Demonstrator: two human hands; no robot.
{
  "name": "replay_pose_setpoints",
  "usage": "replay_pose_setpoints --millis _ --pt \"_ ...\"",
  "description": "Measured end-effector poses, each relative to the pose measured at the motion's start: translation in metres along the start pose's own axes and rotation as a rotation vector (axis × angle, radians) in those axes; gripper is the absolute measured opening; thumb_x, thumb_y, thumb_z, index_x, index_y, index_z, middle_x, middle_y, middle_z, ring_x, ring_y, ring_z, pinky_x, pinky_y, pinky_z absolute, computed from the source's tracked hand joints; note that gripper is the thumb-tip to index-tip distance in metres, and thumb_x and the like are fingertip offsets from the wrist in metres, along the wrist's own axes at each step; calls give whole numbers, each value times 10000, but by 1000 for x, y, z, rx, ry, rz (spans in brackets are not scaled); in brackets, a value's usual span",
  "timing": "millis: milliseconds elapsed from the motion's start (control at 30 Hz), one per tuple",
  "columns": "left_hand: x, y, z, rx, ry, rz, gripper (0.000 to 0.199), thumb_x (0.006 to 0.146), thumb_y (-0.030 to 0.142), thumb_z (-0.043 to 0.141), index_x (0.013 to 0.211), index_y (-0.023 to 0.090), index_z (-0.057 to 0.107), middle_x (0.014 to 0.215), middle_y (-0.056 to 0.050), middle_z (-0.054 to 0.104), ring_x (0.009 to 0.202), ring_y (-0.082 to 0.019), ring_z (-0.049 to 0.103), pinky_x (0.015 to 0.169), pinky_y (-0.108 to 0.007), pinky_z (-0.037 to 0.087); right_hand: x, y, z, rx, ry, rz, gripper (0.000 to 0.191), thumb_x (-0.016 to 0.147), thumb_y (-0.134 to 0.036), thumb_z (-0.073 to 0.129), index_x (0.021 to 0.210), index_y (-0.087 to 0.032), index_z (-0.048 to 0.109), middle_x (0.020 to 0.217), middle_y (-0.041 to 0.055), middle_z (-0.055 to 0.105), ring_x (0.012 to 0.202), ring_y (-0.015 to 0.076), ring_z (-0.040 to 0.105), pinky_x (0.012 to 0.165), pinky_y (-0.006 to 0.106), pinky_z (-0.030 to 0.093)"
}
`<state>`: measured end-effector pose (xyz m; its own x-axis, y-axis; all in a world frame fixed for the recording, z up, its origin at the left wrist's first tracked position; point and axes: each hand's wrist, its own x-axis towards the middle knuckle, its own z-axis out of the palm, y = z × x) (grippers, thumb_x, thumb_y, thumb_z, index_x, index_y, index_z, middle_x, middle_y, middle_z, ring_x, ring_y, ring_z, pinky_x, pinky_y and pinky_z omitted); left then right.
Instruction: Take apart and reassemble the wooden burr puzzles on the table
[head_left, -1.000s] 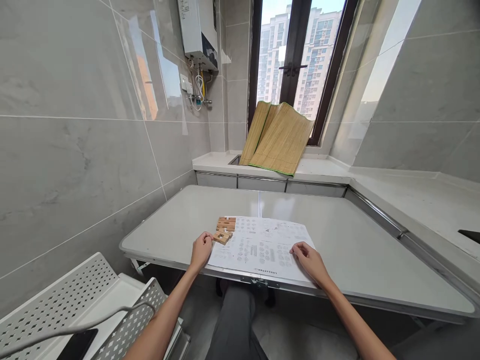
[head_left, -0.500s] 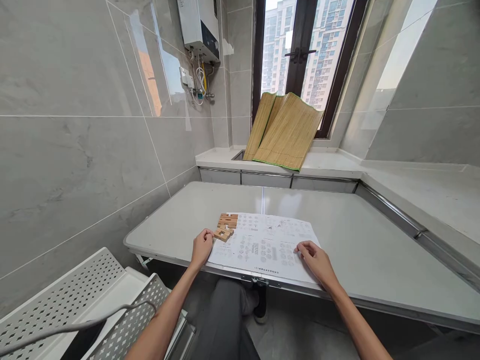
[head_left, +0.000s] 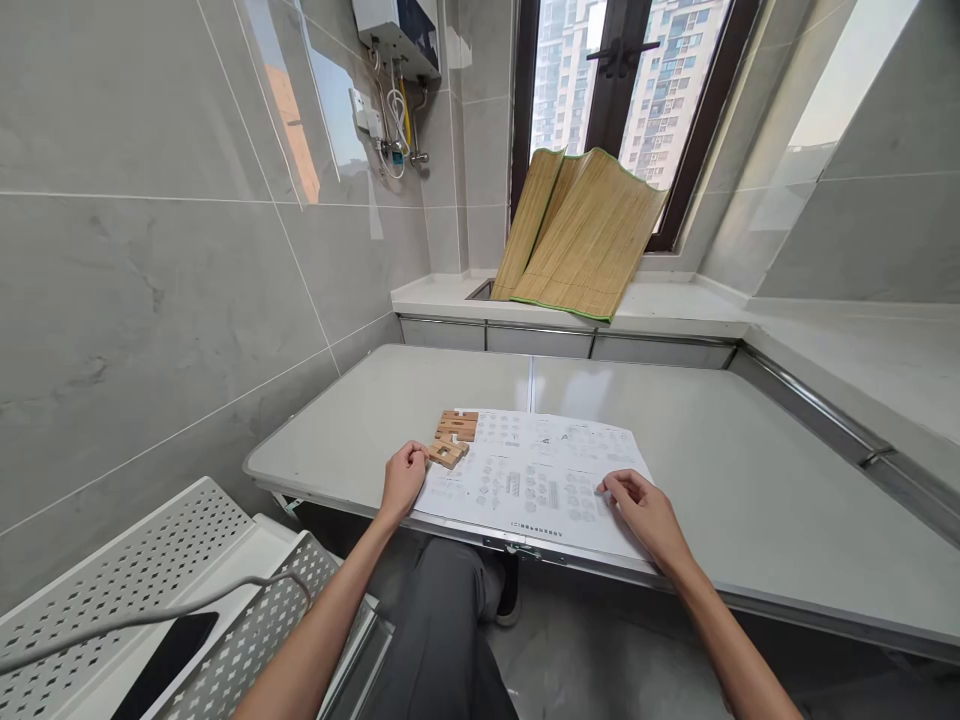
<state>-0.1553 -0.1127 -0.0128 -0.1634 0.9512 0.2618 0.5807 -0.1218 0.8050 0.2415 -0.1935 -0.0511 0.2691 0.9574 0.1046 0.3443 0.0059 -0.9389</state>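
Note:
A white printed sheet [head_left: 532, 480] with rows of small diagrams lies on the pale folding table [head_left: 337, 420]. On its upper left corner sit several flat brown wooden pieces [head_left: 457, 427], side by side. Just below them are lighter notched wooden pieces [head_left: 446, 454]. My left hand [head_left: 405, 478] rests at the left edge of the sheet with its fingers curled, touching or right beside the lighter pieces; what its fingertips hold is too small to tell. My right hand [head_left: 637, 505] lies over the sheet's right part, fingers loosely bent, nothing visible in it.
A bamboo mat [head_left: 585, 240] leans on the white counter [head_left: 675, 305] behind the table, below the window. White perforated racks [head_left: 112, 570] with a grey cable stand at the lower left. A water heater [head_left: 401, 35] hangs on the wall.
The view has tilted down and shifted slightly, so the background sits higher in the picture. Both hands and the wooden pieces keep nearly the same places on the sheet.

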Motion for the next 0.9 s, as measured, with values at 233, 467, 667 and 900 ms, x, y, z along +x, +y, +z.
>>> replay_pose_setpoints --millis 233,467,667,900 --pt "1 3 -1 -6 -8 -8 183 820 249 435 753 204 600 633 27 551 562 -146 408 565 -254 291 0 1 0 -9 11 1 332 896 -544 618 849 -224 691 915 75 795 738 214 657 726 310 475" --pt "0 2 -1 -22 -18 -10 172 815 255 425 742 213 575 595 39 493 566 -152 417 582 -251 312 0 2 1 -5 16 -10 310 887 -520 621 835 -224 698 889 78 791 746 220 663 736 317 483" --pt "-3 2 -1 -30 -23 -11 168 821 260 431 731 219 566 602 41 495 573 -152 418 593 -251 316 -1 2 1 -51 8 2 327 889 -538 612 833 -229 703 895 75 788 754 225 658 716 308 479" --pt "-4 4 -3 -20 -22 -3 173 818 253 425 729 219 570 613 33 525 575 -158 424 599 -256 320 -1 3 1 -29 7 -12 341 884 -548 622 837 -220 706 894 81 796 740 223 663 704 306 488"
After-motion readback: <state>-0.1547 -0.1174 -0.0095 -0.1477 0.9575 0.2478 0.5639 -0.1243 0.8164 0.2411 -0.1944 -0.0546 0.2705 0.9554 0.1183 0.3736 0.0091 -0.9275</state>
